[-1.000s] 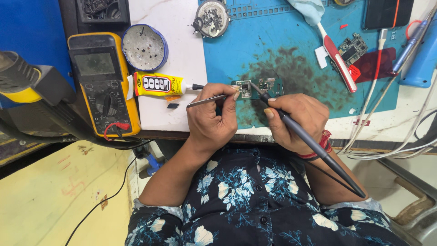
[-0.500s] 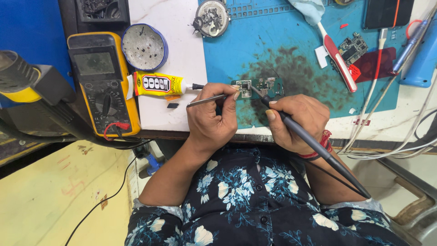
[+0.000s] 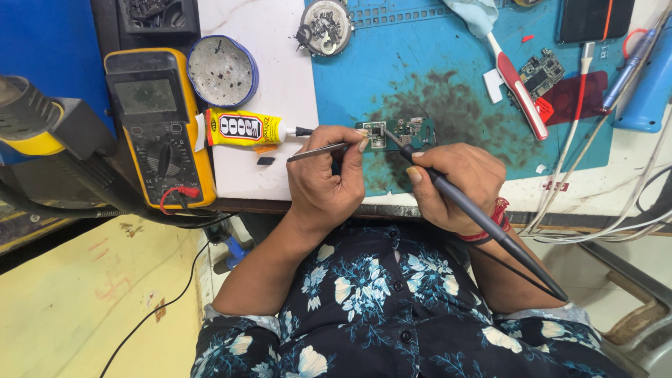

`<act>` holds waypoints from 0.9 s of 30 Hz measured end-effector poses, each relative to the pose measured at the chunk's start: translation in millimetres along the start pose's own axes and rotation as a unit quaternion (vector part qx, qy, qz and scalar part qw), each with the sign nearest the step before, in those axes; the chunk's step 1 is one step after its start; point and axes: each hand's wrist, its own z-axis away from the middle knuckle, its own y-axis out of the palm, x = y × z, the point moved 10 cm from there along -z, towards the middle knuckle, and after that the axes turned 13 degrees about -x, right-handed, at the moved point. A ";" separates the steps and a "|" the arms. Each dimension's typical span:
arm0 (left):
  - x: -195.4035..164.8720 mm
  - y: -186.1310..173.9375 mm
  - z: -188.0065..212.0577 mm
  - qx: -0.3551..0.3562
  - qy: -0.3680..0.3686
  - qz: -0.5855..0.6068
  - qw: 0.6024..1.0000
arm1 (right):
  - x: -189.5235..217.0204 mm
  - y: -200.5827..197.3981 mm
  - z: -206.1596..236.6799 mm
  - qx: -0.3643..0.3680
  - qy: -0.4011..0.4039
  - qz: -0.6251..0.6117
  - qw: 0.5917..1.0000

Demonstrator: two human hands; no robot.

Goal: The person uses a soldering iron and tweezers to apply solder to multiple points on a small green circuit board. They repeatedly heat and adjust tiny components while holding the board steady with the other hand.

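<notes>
A small green circuit board [image 3: 406,131] lies on the stained blue work mat [image 3: 434,84]. My left hand [image 3: 329,183] grips thin metal tweezers [image 3: 316,151], whose tips rest at the board's left end. My right hand [image 3: 455,183] holds a dark soldering iron [image 3: 483,222] like a pen. The iron's tip touches the board near its left side, and its cable trails back past my right wrist.
A yellow multimeter [image 3: 159,126] lies at the left, beside a yellow glue tube [image 3: 241,129] and a round blue-rimmed tin [image 3: 222,70]. A red and white tool [image 3: 519,89], a second small board [image 3: 542,71] and white cables [image 3: 581,161] lie on the right.
</notes>
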 end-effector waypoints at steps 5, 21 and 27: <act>0.6 0.1 0.3 -0.001 -0.003 -0.003 1.000 | -0.8 -0.4 -0.7 -0.001 0.003 -0.001 1.000; -1.8 -0.4 -0.5 -0.001 0.006 -0.009 1.000 | 0.0 -1.7 -0.3 -0.004 0.002 0.000 1.000; -5.0 1.3 -1.3 0.007 0.018 -0.017 1.000 | 0.0 -1.9 -0.3 -0.005 0.002 -0.003 1.000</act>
